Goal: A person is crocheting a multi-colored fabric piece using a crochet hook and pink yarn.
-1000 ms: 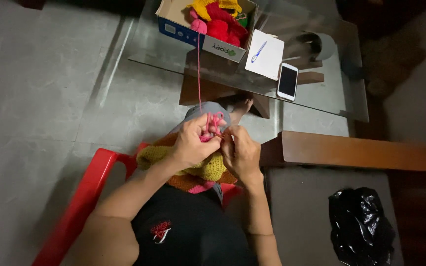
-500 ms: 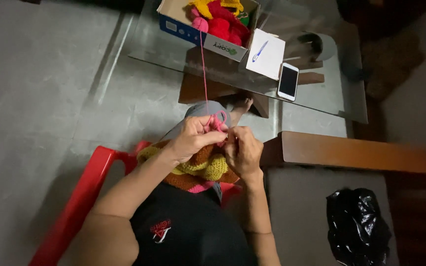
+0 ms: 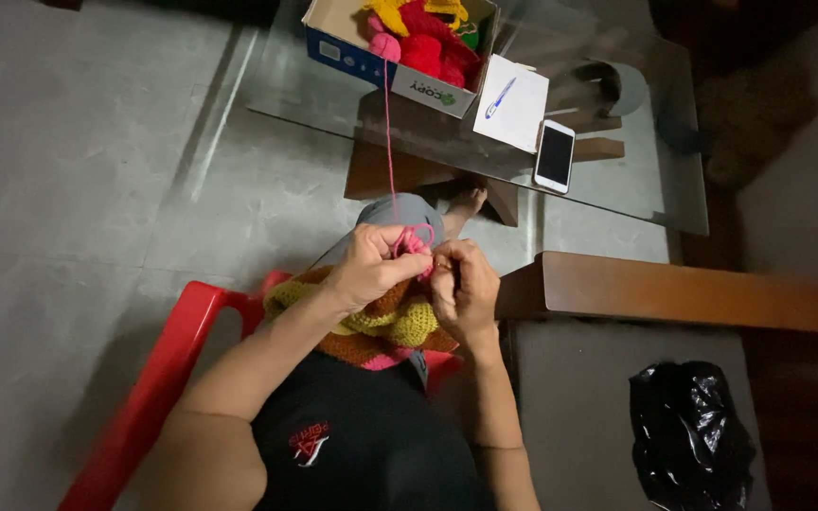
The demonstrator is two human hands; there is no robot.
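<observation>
Dim, sharp view; right side sinks into shadow.

Both hands [image 3: 418, 279] on pink yarn [image 3: 413, 238]

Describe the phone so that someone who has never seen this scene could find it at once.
Start at the glass table at the top of the view. Right of the cardboard box of yarn lies a white sheet of paper, and the phone lies just right of that, near the table's front edge. It is the only flat white-rimmed slab with a black screen.

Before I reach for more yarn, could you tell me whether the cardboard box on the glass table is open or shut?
Open: the cardboard box has no lid on, and yarn balls show inside.
</observation>
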